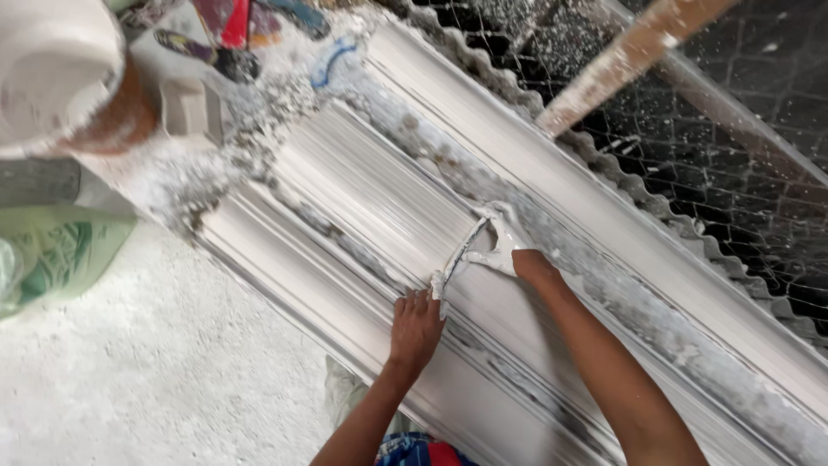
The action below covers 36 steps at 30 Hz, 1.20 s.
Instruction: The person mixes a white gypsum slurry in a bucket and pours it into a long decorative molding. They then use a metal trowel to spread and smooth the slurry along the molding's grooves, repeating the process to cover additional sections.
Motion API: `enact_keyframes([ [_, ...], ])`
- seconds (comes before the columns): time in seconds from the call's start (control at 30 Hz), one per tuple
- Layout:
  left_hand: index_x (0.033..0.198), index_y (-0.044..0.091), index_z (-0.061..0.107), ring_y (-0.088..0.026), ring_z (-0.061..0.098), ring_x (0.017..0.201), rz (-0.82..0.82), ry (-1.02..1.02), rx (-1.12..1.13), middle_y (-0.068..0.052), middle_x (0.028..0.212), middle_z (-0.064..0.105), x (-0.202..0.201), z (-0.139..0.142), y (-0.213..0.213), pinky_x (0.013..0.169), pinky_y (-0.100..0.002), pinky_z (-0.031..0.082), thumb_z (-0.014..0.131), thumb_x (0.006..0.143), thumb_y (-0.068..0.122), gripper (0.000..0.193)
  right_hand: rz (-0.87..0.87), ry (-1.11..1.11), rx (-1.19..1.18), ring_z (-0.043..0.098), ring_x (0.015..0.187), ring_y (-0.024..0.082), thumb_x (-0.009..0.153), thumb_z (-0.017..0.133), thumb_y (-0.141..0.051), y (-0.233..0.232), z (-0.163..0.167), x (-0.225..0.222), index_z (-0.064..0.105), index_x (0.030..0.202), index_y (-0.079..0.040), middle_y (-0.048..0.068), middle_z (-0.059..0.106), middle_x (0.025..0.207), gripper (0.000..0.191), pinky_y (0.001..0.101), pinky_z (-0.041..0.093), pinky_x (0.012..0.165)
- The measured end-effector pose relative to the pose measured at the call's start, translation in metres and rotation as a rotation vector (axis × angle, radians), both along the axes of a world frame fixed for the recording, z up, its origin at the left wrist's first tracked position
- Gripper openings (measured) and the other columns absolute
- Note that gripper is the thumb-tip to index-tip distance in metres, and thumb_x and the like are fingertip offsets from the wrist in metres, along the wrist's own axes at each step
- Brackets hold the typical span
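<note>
On the long white moulding (379,207), a ribbed plaster casting lying diagonally across the table (172,181): two bare hands, set a little apart, at work on its upper face. Right hand (504,246), coated in wet white plaster, is clamped on the far end of a thin curved scraper blade (461,252); left hand (416,328), largely clean, rests palm-down on the moulding with its fingertips at the blade's near end. Step in hand, by judgement: drawing the blade along the profile to smooth or trim the wet surface. The next stroke would call for even pressure from both ends and a line kept parallel to the ridges. Materials: moulding smooth and stepped in long parallel flutes, edges crusted with crumbly plaster; table thick with white dust and lumps. Adjacent: wire mesh (742,155) spattered white, a plaster-smeared wooden stick (621,65), a white-coated bucket (60,78), a green-printed sack (52,255).
</note>
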<state>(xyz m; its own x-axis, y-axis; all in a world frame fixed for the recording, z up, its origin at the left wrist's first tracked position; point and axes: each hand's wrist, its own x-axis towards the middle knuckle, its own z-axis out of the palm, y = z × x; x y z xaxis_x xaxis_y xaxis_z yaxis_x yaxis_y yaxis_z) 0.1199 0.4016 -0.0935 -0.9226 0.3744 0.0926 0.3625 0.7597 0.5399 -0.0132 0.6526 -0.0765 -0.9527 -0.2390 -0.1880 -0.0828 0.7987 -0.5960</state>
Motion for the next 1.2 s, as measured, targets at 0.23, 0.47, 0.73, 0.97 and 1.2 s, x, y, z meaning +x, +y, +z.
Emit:
enact_keyframes([
  [0.23,0.135,-0.008,0.05,-0.04,0.058,0.114,0.047,0.077,0.001,-0.022,0.121,0.063,0.094,0.0,0.098,0.097,-0.049,0.043,0.08,0.078,0.015,0.068,0.0,-0.467,0.632,0.065,0.117,0.041,0.087,0.061,-0.018,0.136,-0.076,0.093,0.066,0.124,-0.009,0.022,0.064,0.129,0.038,0.0505,0.054,0.096],
  [0.47,0.136,-0.007,0.049,-0.039,0.059,0.115,-0.013,-0.036,-0.017,-0.022,0.121,0.063,0.172,-0.003,0.183,0.096,-0.049,0.044,0.074,0.087,0.014,0.059,-0.034,-0.434,0.614,0.07,0.107,0.042,0.089,0.055,-0.009,0.223,-0.063,0.175,0.072,0.111,-0.003,0.024,0.071,0.117,0.029,0.0519,0.057,0.088],
  [0.73,0.133,-0.007,0.052,-0.04,0.059,0.116,0.015,0.178,-0.029,-0.024,0.121,0.064,0.268,-0.011,0.282,0.097,-0.048,0.044,0.067,0.087,0.014,0.053,-0.061,-0.312,0.6,0.064,0.111,0.041,0.084,0.062,-0.015,0.316,-0.043,0.28,0.066,0.116,-0.006,0.024,0.062,0.121,0.034,0.0515,0.054,0.091],
  [0.97,0.133,-0.007,0.052,-0.037,0.057,0.117,-0.047,0.076,-0.048,-0.025,0.125,0.062,0.354,-0.006,0.375,0.099,-0.046,0.043,0.066,0.091,0.014,0.049,-0.138,-0.31,0.551,0.055,0.121,0.04,0.076,0.074,-0.025,0.409,-0.046,0.369,0.057,0.129,-0.012,0.022,0.05,0.133,0.057,0.0501,0.051,0.098],
  [1.2,0.133,-0.007,0.051,-0.038,0.057,0.118,-0.02,0.046,0.006,-0.024,0.125,0.062,0.443,-0.003,0.471,0.099,-0.047,0.042,0.069,0.087,0.016,0.054,-0.129,-0.086,0.161,0.046,0.131,0.038,0.068,0.085,-0.035,0.474,-0.02,0.452,0.047,0.142,-0.018,0.02,0.037,0.145,0.085,0.0487,0.047,0.106],
])
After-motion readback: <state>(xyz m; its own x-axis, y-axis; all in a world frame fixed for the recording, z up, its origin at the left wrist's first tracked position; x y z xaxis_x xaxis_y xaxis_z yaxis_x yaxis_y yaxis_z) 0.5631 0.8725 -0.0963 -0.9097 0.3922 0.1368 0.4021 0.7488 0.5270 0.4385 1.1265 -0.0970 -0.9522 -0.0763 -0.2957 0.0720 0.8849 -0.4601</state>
